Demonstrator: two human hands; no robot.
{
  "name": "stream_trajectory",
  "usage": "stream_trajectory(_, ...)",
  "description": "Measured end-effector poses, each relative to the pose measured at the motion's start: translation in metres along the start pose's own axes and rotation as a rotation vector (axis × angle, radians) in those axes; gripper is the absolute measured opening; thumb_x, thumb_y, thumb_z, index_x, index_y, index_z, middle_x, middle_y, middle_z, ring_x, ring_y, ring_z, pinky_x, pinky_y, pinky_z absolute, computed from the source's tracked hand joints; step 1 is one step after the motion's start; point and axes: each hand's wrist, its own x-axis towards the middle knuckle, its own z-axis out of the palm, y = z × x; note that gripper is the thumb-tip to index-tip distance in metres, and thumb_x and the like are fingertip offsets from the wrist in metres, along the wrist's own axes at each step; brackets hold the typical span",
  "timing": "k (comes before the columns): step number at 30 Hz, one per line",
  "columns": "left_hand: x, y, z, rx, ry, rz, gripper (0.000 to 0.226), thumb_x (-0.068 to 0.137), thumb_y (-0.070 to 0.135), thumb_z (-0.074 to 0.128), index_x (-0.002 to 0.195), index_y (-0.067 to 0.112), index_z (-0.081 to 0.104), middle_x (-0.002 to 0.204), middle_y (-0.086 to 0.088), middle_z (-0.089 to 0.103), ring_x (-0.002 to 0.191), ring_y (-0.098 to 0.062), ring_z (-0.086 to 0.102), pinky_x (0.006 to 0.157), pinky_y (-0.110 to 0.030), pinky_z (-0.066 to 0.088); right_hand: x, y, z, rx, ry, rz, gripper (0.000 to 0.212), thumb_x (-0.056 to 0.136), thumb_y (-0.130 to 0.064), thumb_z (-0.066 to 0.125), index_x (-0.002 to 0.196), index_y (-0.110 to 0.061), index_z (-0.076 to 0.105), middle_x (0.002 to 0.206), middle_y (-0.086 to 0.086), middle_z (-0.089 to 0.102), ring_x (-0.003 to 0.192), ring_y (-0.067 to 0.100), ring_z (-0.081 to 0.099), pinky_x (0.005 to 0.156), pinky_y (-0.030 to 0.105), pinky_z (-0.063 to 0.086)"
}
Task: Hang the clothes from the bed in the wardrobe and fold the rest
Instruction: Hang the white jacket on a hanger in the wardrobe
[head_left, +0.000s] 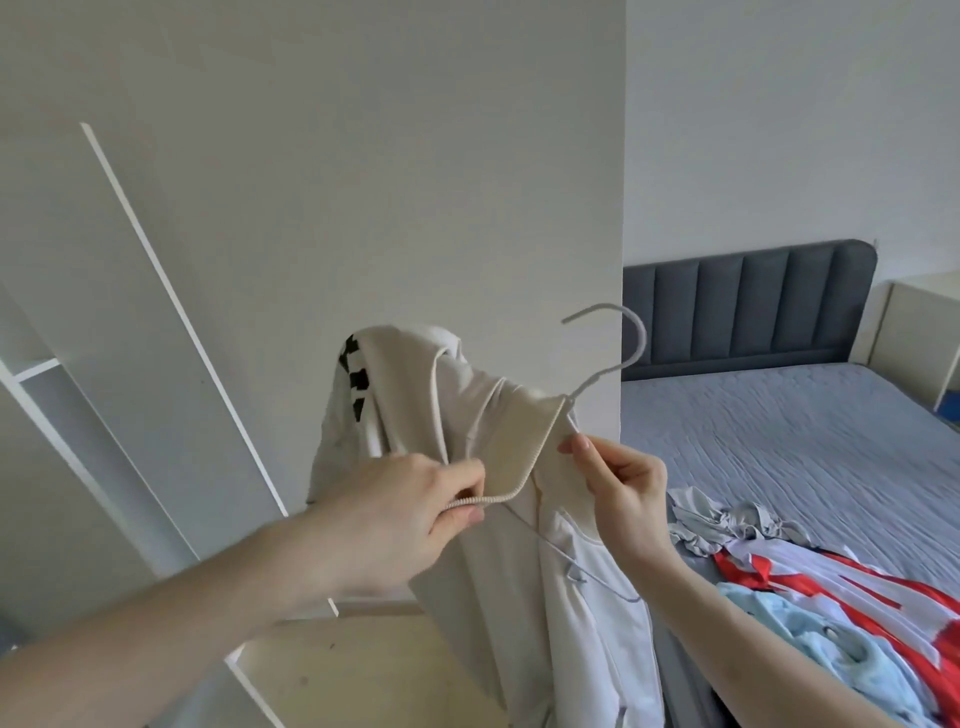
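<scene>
A cream garment (519, 441) with a black-and-white print hangs in the air in front of me, draped over a pale wire hanger (631, 338) whose hook points up and to the right. My left hand (410, 514) pinches the hanger's ribbed lower arm together with the cloth. My right hand (618, 478) grips the garment's fabric just below the hanger's neck. On the bed (805, 431) at the right lie a grey garment (727, 525), a red-and-white one (831, 587) and a light blue one (810, 654).
A white wardrobe (363, 208) fills the left and middle, its open door (130, 364) leaning at the left with a shelf edge visible. The bed's dark grey headboard (753, 301) stands at the right, with a pale bedside cabinet (914, 332) beyond it.
</scene>
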Motion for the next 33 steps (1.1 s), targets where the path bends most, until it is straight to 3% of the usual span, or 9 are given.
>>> stream_trajectory(3,0.019,-0.006,-0.05,-0.085,0.045,0.072,0.039,0.093,0.068,0.043,0.096,0.033,0.062,0.075,0.011,0.062,0.063,-0.004,0.056,0.059,-0.029,0.047,0.003,0.0,-0.006,0.019,0.041,-0.033,0.022,0.093,-0.033,0.067,0.077,-0.03,0.081,0.052,-0.018,0.049,0.051,0.0,0.039,0.051,0.011,0.03)
stream_trajectory(7,0.084,-0.041,-0.085,0.242,0.252,0.119,0.053,0.076,0.069,0.058,0.121,0.041,0.057,0.129,0.012,0.058,0.125,-0.016,0.052,0.107,-0.04,0.043,0.014,-0.004,-0.003,-0.033,0.047,-0.068,0.022,0.097,-0.027,0.069,0.078,-0.029,0.082,0.054,-0.014,0.048,0.053,0.005,0.035,0.052,0.019,0.028)
stream_trajectory(9,0.109,-0.05,-0.066,0.231,-0.055,-0.06,0.034,0.083,0.069,0.06,0.093,0.037,0.063,0.101,0.014,0.067,0.107,-0.023,0.062,0.087,-0.038,0.05,0.016,-0.001,-0.003,-0.047,0.041,-0.053,0.025,0.098,-0.022,0.071,0.077,-0.029,0.082,0.056,-0.008,0.052,0.055,0.008,0.038,0.054,0.025,0.032)
stream_trajectory(12,0.122,-0.068,-0.019,0.177,-0.001,-0.055,0.043,0.095,0.057,0.058,0.067,0.026,0.048,0.057,0.008,0.052,0.062,-0.02,0.053,0.053,-0.033,0.037,0.006,0.015,-0.016,-0.044,0.014,-0.003,0.023,0.093,-0.034,0.069,0.076,-0.027,0.082,0.055,-0.002,0.044,0.056,0.013,0.034,0.053,0.026,0.029)
stream_trajectory(19,0.117,-0.092,-0.014,0.253,0.185,-0.023,0.039,0.092,0.032,0.065,0.06,0.031,0.043,0.057,0.011,0.049,0.06,-0.025,0.05,0.051,-0.029,0.028,-0.002,0.079,-0.071,0.118,-0.223,0.523,0.048,0.104,-0.056,0.039,0.119,-0.03,0.077,0.109,-0.001,0.077,0.092,0.016,0.065,0.081,0.032,0.042)
stream_trajectory(23,0.099,-0.101,-0.035,0.204,0.312,0.005,0.037,0.091,0.04,0.058,0.057,0.034,0.045,0.054,0.009,0.046,0.06,-0.03,0.05,0.055,-0.034,0.035,-0.039,0.139,-0.108,0.038,-0.088,0.865,0.032,0.109,-0.029,0.041,0.12,-0.031,0.071,0.137,0.0,0.067,0.119,0.021,0.063,0.098,0.042,0.044)
stream_trajectory(26,0.087,-0.099,-0.052,0.199,0.4,0.077,0.023,0.088,0.043,0.055,0.081,0.035,0.075,0.066,0.0,0.066,0.064,-0.033,0.061,0.057,-0.033,0.039,-0.056,0.156,-0.088,-0.148,-0.248,0.809,0.04,0.097,-0.021,0.071,0.134,-0.035,0.064,0.136,-0.008,0.065,0.12,0.01,0.065,0.094,0.03,0.05)
stream_trajectory(30,0.073,-0.092,-0.07,0.195,0.479,0.192,0.009,0.09,0.045,0.053,0.096,0.039,0.057,0.054,0.009,0.05,0.055,-0.026,0.043,0.057,-0.03,0.032,-0.028,0.137,-0.036,-0.276,-0.462,0.551,0.107,0.072,-0.046,0.093,0.16,-0.035,0.033,0.15,-0.022,0.043,0.138,0.0,0.039,0.116,0.033,0.04)
stream_trajectory(33,0.062,-0.092,-0.083,0.216,0.487,0.186,0.011,0.092,0.045,0.052,0.092,0.036,0.046,0.049,0.014,0.033,0.054,-0.023,0.034,0.056,-0.029,0.03,-0.003,0.128,-0.007,-0.448,-0.526,0.317,0.07,0.075,-0.046,0.09,0.138,-0.046,0.06,0.12,-0.03,0.063,0.11,-0.016,0.051,0.097,0.016,0.041)
